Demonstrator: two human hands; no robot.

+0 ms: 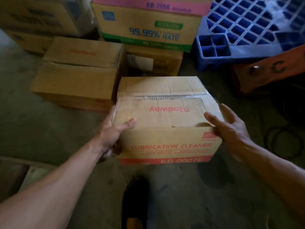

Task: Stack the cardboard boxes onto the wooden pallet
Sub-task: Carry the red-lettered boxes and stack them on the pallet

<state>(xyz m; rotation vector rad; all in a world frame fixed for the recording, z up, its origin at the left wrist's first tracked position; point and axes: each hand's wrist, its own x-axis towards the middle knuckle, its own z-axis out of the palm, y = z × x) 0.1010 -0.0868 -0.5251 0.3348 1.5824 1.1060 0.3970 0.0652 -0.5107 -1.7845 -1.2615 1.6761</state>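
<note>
Over the concrete floor (pixel 33 121), a blue plastic pallet (pixel 247 22) leans at the far right, with stacked cartons (pixel 146 27) beside it. Nearer, the cardboard box (pixel 165 116) is clasped from both sides: the left hand (pixel 112 134) grasps its left side and the right hand (pixel 231 128) its right corner, thumbs on top.

You look down on a dull grey concrete floor (pixel 49 129) in dim, murky light, with a blue plastic grid pallet (pixel 247 22) at the upper right, an orange metal frame (pixel 265 73) just below it and a dark coiled cable (pixel 283 142) nearer you.
</note>
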